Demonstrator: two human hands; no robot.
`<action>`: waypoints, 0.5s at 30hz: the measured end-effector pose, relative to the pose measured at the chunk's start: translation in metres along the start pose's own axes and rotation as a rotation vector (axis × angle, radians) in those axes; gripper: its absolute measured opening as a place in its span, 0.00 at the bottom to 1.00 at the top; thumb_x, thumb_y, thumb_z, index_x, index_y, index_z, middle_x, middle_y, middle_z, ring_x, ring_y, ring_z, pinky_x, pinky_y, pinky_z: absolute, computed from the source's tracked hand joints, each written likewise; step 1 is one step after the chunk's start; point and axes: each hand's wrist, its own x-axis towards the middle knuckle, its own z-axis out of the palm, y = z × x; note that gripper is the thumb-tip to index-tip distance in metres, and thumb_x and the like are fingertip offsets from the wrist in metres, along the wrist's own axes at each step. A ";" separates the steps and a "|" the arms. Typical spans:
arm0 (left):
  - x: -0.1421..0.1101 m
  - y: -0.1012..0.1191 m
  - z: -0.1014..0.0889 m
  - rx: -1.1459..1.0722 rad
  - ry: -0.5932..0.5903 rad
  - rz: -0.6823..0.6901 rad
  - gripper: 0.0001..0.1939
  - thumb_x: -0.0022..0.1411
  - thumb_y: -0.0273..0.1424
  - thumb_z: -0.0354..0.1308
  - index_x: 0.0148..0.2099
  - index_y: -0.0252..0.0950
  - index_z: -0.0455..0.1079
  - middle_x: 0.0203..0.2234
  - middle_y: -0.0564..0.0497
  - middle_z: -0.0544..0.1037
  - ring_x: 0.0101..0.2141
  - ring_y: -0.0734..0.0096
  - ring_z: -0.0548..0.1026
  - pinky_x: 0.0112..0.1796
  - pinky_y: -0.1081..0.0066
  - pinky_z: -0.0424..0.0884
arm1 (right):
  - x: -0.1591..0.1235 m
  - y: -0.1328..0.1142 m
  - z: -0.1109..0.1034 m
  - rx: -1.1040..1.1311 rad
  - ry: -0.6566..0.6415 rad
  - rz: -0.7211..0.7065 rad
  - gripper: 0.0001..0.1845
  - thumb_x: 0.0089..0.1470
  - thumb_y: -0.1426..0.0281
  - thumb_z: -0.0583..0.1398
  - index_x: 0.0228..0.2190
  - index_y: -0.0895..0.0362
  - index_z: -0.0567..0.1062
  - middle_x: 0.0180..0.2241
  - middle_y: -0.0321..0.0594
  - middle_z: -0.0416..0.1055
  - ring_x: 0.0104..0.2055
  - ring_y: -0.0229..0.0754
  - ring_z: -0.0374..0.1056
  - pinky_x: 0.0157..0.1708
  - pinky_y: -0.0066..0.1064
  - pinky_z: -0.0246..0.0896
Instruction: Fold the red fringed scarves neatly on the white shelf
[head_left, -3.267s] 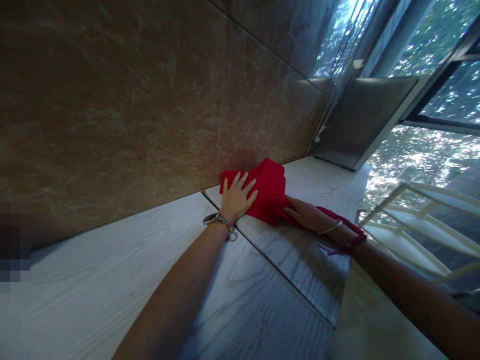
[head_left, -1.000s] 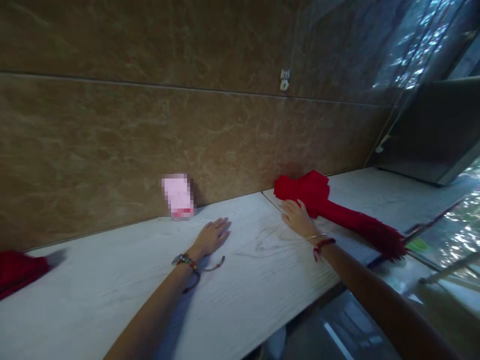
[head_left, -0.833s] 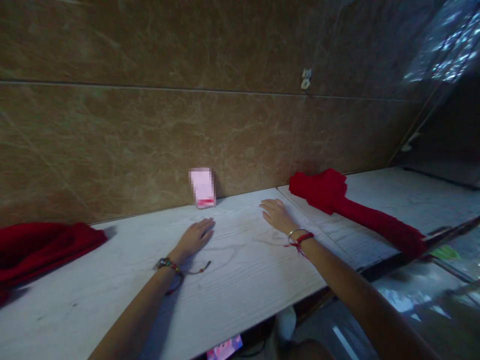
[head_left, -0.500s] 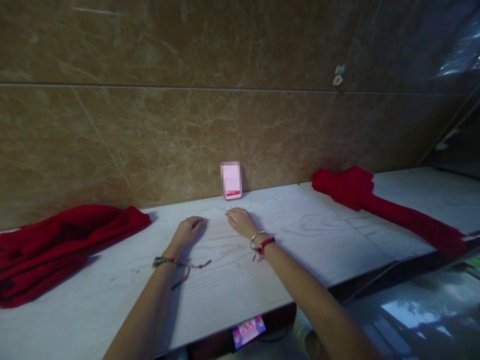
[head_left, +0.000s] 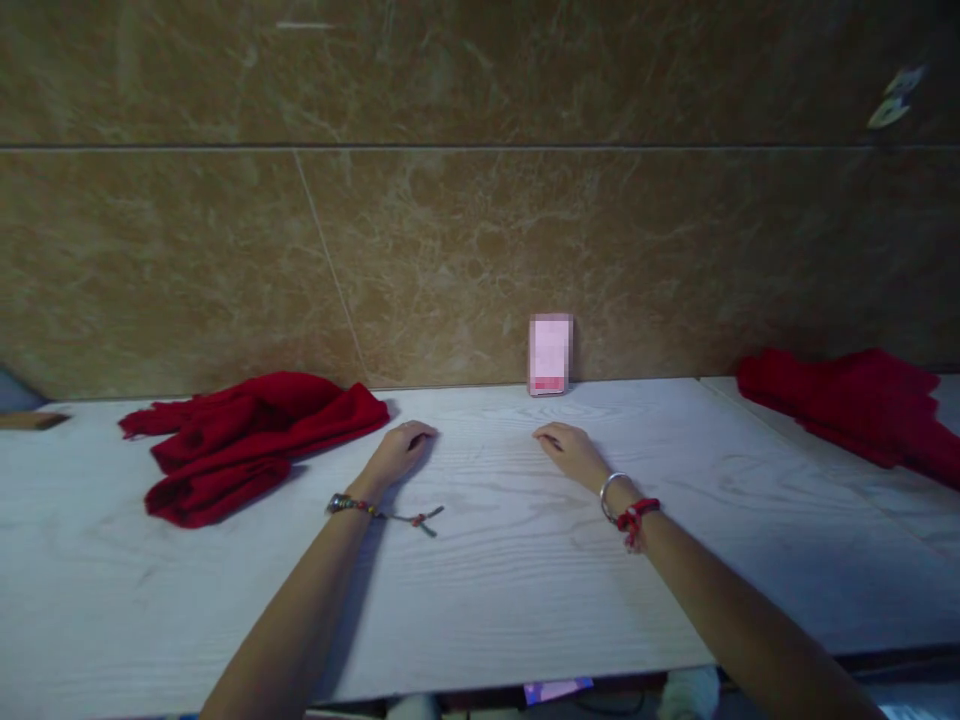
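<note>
My left hand [head_left: 403, 452] rests on the white wood-grain table [head_left: 465, 600] with its fingers curled in. Just left of it lies a crumpled red scarf [head_left: 255, 440] with a fringed end. My right hand [head_left: 574, 452], also loosely curled, rests to the right with nothing seen in it. Behind the right hand a pink-looking phone [head_left: 549, 355], partly blurred out, leans upright against the wall. A second red scarf [head_left: 862, 400], folded in a bunch, lies at the far right, apart from both hands.
A brown tiled wall [head_left: 465, 240] runs along the table's back edge. A small white fitting [head_left: 896, 97] is on it at upper right. At far left lies a brown wooden piece [head_left: 34, 420]. A colourful picture [head_left: 556, 690] shows below the front edge.
My right hand has left the folded red scarf, and both hands have come back and curled. My view has swung left, bringing the phone and the crumpled scarf into sight.
</note>
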 end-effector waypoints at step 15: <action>-0.016 -0.028 -0.041 0.213 0.856 -0.608 0.22 0.55 0.25 0.48 0.53 0.27 0.65 0.52 0.32 0.65 0.54 0.47 0.62 0.53 0.46 0.56 | 0.098 -0.110 0.108 0.091 -0.092 -0.134 0.23 0.48 0.79 0.54 0.47 0.60 0.71 0.48 0.48 0.70 0.51 0.43 0.64 0.53 0.37 0.58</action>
